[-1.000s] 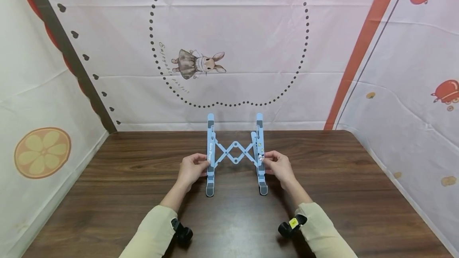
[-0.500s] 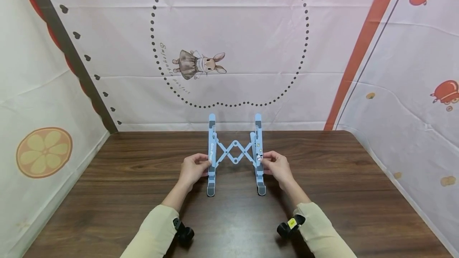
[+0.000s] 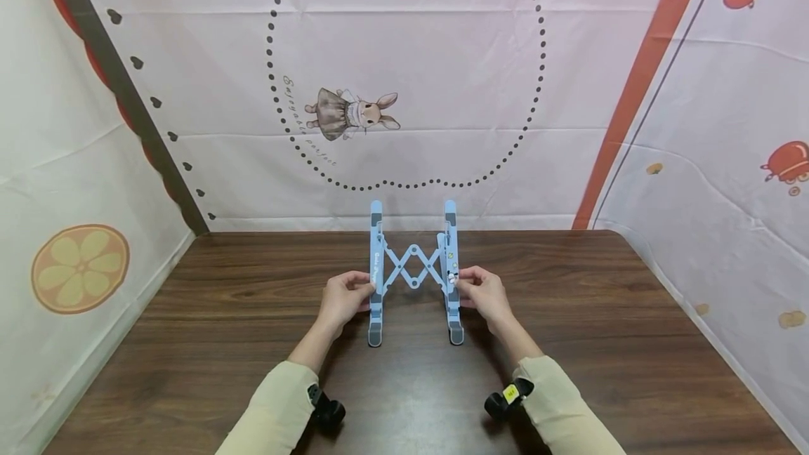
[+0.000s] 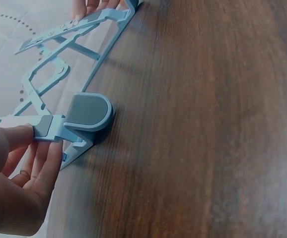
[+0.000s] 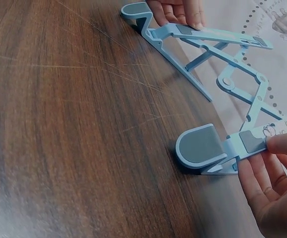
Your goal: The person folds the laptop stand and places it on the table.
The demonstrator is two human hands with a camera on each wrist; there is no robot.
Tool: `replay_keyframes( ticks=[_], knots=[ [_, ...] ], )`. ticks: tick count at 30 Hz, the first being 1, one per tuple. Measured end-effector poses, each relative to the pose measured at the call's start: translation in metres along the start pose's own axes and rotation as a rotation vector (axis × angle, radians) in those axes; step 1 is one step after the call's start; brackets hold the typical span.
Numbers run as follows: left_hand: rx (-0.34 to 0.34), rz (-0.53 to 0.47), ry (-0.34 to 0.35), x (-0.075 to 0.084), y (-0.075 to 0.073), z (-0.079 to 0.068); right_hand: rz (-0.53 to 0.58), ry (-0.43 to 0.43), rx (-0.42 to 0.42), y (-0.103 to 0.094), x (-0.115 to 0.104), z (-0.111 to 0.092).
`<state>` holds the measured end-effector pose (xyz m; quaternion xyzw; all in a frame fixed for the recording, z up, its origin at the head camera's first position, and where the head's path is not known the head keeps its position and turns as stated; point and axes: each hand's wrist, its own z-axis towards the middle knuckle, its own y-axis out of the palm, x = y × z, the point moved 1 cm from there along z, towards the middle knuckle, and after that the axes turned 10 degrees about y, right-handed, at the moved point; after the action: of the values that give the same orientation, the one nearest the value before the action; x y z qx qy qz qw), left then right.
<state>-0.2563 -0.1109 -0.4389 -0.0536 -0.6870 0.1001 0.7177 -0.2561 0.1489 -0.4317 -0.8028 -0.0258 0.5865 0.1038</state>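
Note:
A light blue folding laptop stand [image 3: 413, 283] stands raised on the table, its two long side arms joined by X-shaped crossbars. Grey pads cover the hooked front ends, one being the near hook [image 4: 90, 110] in the left wrist view. My left hand [image 3: 343, 298] pinches the left side arm, thumb on top and fingers beneath. On the other side, my right hand [image 3: 485, 297] grips the right arm the same way, as its thumb [image 5: 280, 144] on the upper face shows. Small cartoon prints and lettering mark the arms.
The brown wood-grain table [image 3: 221, 343] spreads around the stand. Behind its far edge hangs a pale printed cloth [image 3: 442, 76] with a rabbit figure, and similar cloth borders both sides. Black wrist cameras [image 3: 327, 411] sit at the cuffs of light yellow sleeves.
Both hands have moved toward each other, bringing the stand's side arms closer together. The crossbars have folded narrower; the right arm shifted left and the left arm slightly right.

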Motion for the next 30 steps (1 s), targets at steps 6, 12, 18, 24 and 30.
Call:
replay_keyframes(
  ticks=[6, 12, 18, 24, 30],
  knots=[
    [-0.007, -0.002, -0.013, 0.000, 0.001, 0.000, -0.003, -0.001, -0.003, 0.003, -0.001, -0.001],
    [-0.015, -0.022, -0.009, 0.000, 0.002, 0.001, -0.008, -0.002, -0.006, 0.005, -0.003, -0.001],
    [-0.008, -0.021, 0.003, 0.001, 0.002, 0.001, -0.013, -0.001, -0.006, 0.008, -0.003, 0.000],
    [-0.011, -0.021, 0.003, 0.001, 0.004, 0.000, 0.008, -0.011, -0.014, 0.012, -0.004, 0.000],
    [-0.014, -0.017, -0.012, 0.002, 0.004, 0.000, -0.001, -0.007, -0.019, 0.014, -0.004, -0.001]
  ],
)
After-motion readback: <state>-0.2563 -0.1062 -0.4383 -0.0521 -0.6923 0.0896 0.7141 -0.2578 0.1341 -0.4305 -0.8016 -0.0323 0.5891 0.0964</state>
